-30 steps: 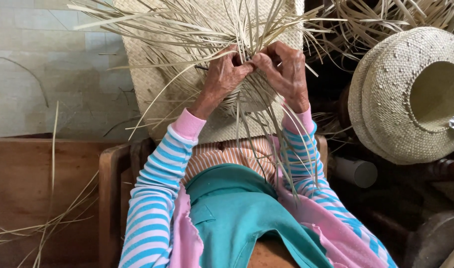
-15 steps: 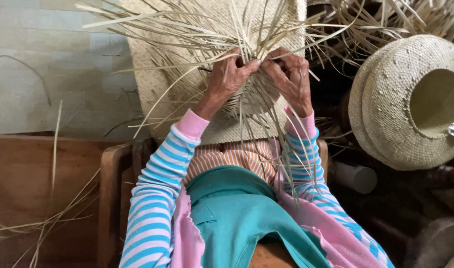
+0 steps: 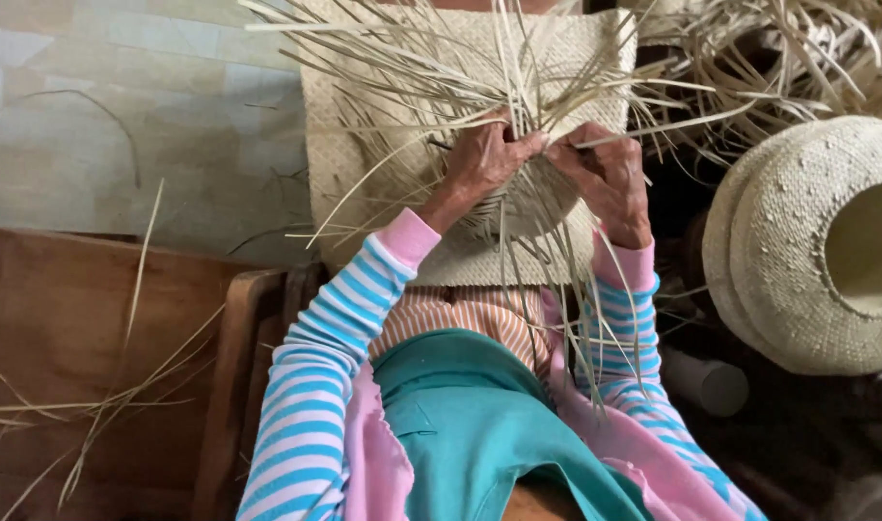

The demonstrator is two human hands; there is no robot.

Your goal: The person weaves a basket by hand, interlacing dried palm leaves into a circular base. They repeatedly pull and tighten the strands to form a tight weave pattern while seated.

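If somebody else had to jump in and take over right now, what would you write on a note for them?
Left hand: fingers pinched shut on loose straw strands at the middle of the half-woven piece.
Right hand: fingers gripping strands just beside the left hand, nearly touching it.
The piece rests over the lap; a flat woven panel is done, and many unwoven strands stick out upward and hang down.
A finished woven hat lies to the right; stray straws lie on the wooden bench to the left.
Left: the loose strands are not yet woven in.

wooden bench point(image 3: 65, 318), straw strands point(image 3: 103, 405) (loose)
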